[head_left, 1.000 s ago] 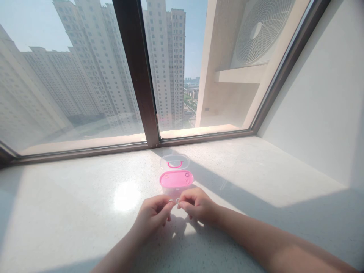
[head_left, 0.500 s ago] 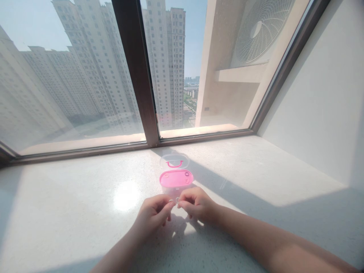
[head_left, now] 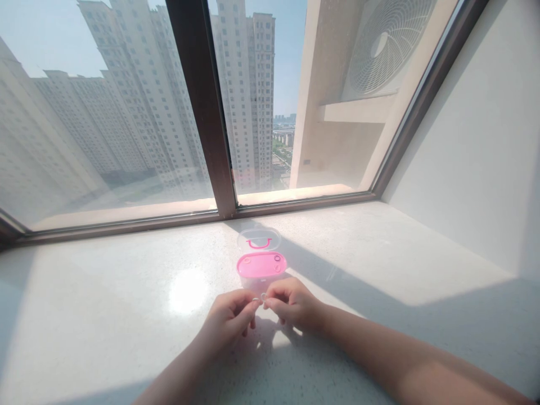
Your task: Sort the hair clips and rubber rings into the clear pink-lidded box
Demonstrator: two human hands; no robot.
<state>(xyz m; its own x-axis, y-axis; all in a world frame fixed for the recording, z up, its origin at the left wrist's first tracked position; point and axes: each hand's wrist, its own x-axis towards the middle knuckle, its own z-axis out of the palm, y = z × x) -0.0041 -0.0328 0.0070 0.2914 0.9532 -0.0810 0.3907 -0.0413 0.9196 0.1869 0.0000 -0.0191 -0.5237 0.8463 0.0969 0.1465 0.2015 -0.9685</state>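
My left hand (head_left: 233, 313) pinches a small pale ring (head_left: 255, 299) between thumb and forefinger. Close beside it, my right hand (head_left: 294, 304) is closed on another small pale ring (head_left: 264, 296). Just beyond my hands stands a clear box with a pink oval tray (head_left: 262, 265) on top. Small rings lie on the tray: a dark one (head_left: 277, 258) and a pink one (head_left: 277, 268) at the right, and a light one (head_left: 247, 261) at the left. Behind the tray is a clear lid (head_left: 242, 240) with a pink handle (head_left: 259, 246).
The speckled white sill (head_left: 105, 304) reaches to a brown window frame (head_left: 223, 185). A white wall (head_left: 472, 169) rises at the right. Sunlight glares on the sill left of the box. Tall buildings and a fan unit show outside.
My left hand has shifted very slightly right, bringing its ring closer to the one in my right hand. My right hand looks still.
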